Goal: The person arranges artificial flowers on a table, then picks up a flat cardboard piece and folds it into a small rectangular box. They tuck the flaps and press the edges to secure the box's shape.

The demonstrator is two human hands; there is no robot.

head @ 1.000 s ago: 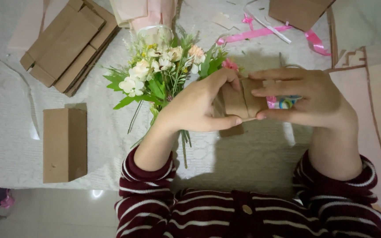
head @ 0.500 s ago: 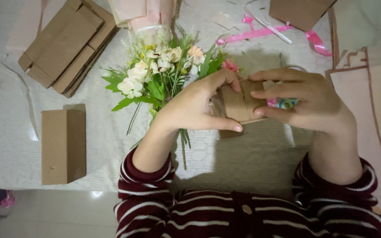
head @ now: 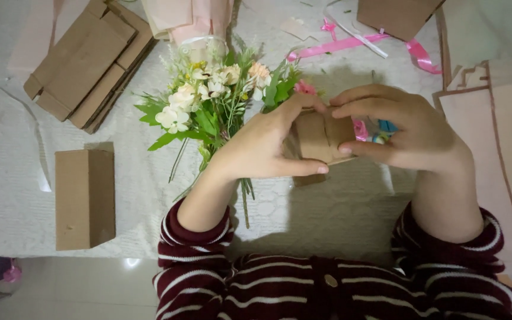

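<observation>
I judge the step in hand to be folding a small cardboard box (head: 320, 137) into shape; my left hand (head: 262, 148) is closed around its near and left side, thumb laid flat along the lower edge, while my right hand (head: 407, 130) pinches its right end, fingers curled over the top flap; the box sits between both hands, lifted just above the white worktop (head: 339, 213); the next move, as I read it, calls for a firm pinch on the flap and a steady counter-hold from the left; the box is plain brown, creased, partly hidden by fingers; a bouquet (head: 220, 98) lies just beside the left hand; a flat brown carton (head: 84, 198) lies well apart to the left; a pink ribbon (head: 351, 44) trails beyond.
</observation>
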